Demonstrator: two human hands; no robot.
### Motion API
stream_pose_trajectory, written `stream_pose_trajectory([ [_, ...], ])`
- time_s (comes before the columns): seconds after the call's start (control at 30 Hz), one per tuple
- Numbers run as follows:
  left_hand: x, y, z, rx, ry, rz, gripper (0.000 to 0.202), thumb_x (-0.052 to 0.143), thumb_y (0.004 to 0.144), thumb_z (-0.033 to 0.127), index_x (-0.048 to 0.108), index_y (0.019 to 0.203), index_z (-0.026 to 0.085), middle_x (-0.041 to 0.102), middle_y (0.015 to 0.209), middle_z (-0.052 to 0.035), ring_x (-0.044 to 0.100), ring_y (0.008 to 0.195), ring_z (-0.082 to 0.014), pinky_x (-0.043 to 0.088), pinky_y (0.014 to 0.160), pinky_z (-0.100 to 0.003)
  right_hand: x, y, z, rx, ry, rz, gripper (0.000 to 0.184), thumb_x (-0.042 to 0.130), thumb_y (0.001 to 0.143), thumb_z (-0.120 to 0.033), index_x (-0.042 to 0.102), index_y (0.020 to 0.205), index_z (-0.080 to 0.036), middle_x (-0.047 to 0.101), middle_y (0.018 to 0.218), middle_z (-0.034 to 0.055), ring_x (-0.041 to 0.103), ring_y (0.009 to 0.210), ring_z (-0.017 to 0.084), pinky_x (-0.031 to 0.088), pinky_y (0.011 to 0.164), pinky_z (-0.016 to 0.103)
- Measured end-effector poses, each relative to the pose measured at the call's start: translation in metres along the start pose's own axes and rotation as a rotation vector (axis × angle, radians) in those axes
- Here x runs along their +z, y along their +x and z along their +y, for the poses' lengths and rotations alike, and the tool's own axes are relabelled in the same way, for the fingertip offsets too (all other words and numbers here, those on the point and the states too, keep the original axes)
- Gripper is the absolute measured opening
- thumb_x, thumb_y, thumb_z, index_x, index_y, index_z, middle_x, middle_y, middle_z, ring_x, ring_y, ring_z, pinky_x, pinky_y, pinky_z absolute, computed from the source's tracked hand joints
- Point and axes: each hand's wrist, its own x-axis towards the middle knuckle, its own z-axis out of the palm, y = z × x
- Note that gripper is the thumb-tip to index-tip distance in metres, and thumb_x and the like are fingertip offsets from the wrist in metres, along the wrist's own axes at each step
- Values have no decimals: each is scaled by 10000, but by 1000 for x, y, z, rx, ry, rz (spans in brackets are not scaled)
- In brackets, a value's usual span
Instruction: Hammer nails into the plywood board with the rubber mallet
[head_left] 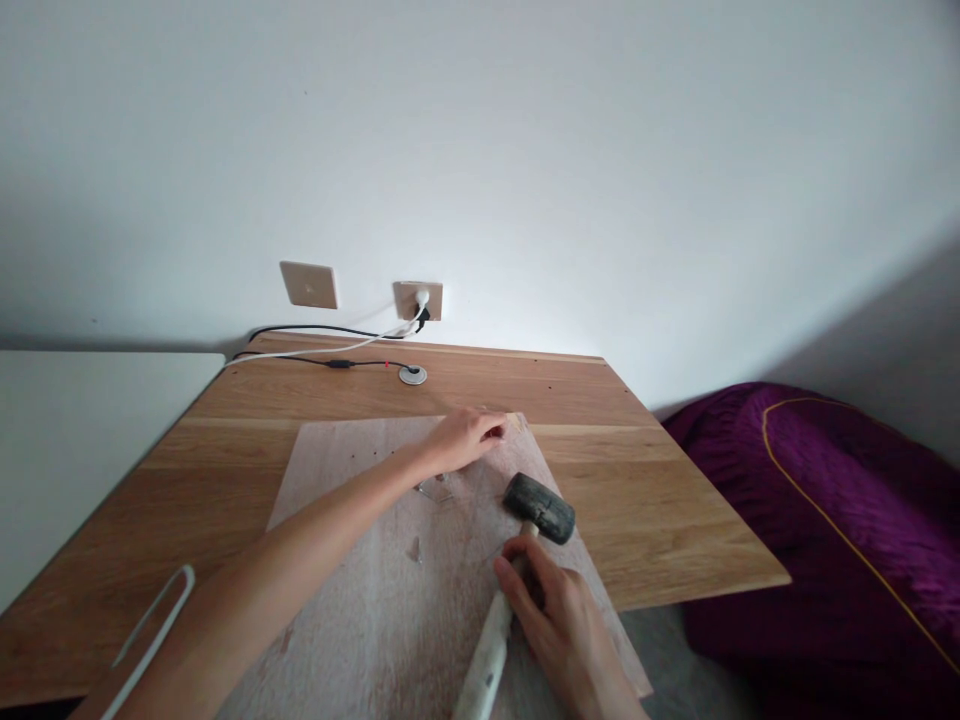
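Note:
A black-headed rubber mallet (541, 507) with a worn, pale handle is gripped by my right hand (564, 615), whose fingers wrap the handle just below the head. The mallet is over the right part of a pale wooden board (360, 600). Near the board's far right corner, my left hand (466, 438) has its fingers closed together in a pinch. Whatever sits between those fingertips is too small or hidden to make out. Several small nails (442, 490) lie on the board below my left wrist, and a small metal piece (417, 552) rests closer to me.
The board lies on a wooden table (675, 520) against a white wall. Black and white cables (322, 352) run to a wall socket (409, 302) and a round cable hole (412, 375). A white surface (97, 430) adjoins at left; purple fabric (787, 520) bulges at right.

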Motion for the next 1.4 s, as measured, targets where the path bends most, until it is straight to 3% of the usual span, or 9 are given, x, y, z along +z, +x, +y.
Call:
stream_pose_trajectory([
  [0.23, 3, -2, -5, -60, -101, 23, 37, 715, 957, 195, 692, 929, 197, 760, 886, -11, 713, 852, -188, 474, 788, -255, 1, 2, -1, 7, -18, 7, 347, 473, 1025, -524, 629, 923, -231, 568, 574, -45, 589, 513, 153, 352, 509, 231],
  [0.43, 3, -3, -5, 47, 15, 0, 26, 702, 952, 175, 696, 950, 201, 759, 983, -43, 699, 952, -211, 481, 867, -280, 1, 1, -3, 82, 39, -11, 323, 473, 1016, -534, 607, 981, -242, 528, 559, -72, 540, 450, 139, 358, 462, 224],
  [0.63, 3, -4, -4, 94, 32, -7, 82, 668, 930, 118, 689, 950, 195, 754, 1019, -51, 703, 947, -214, 474, 848, -271, -7, -4, 9, 159, 90, 29, 280, 560, 945, -519, 532, 1054, -263, 534, 545, -106, 569, 445, 146, 391, 453, 221],
  [0.77, 1, -4, -4, 94, 21, -14, 128, 637, 915, 86, 694, 948, 195, 767, 1009, -59, 715, 946, -220, 474, 826, -269, -17, -8, 17, 238, 413, 112, 455, 713, 853, -577, 419, 1043, -285, 658, 602, -79, 650, 498, 183, 484, 477, 251],
  [0.87, 1, -5, -4, 75, -3, -15, 135, 638, 905, 75, 696, 954, 187, 780, 996, -64, 725, 941, -225, 478, 817, -274, -23, -11, 23, 354, 788, 130, 523, 793, 791, -565, 448, 1065, -285, 679, 694, -63, 647, 488, 165, 478, 403, 227],
  [1.03, 3, -6, -5, 53, -78, 0, 200, 661, 878, 52, 699, 1022, 184, 797, 1029, -65, 745, 955, -219, 499, 821, -270, -29, -5, 33, 442, 1038, -59, 389, 783, 805, -531, 543, 839, -226, 526, 646, -76, 359, 351, 25, 288, 294, 129],
  [1.1, 4, -6, -6, 40, -120, 1, 239, 668, 864, 39, 699, 1054, 181, 801, 1041, -70, 753, 956, -215, 509, 826, -268, -31, 3, 36, 432, 1030, -53, 397, 794, 787, -536, 590, 924, -225, 506, 644, -93, 275, 331, 12, 228, 269, 126],
  [1.2, 4, -5, -7, 40, -168, 2, 282, 668, 856, 28, 702, 1092, 178, 804, 1044, -69, 757, 942, -208, 510, 821, -261, -36, 18, 34, 347, 928, 75, 498, 820, 751, -564, 584, 1045, -239, 528, 668, -107, 301, 324, 17, 207, 264, 133],
  [1.4, 5, -5, -8, 48, -161, 26, 300, 663, 845, 36, 704, 1098, 191, 790, 996, -47, 740, 909, -202, 492, 797, -260, -49, 48, 28, 139, 299, 284, 531, 654, 856, -625, 553, 1174, -211, 537, 587, -109, 496, 369, 116, 373, 332, 214],
])
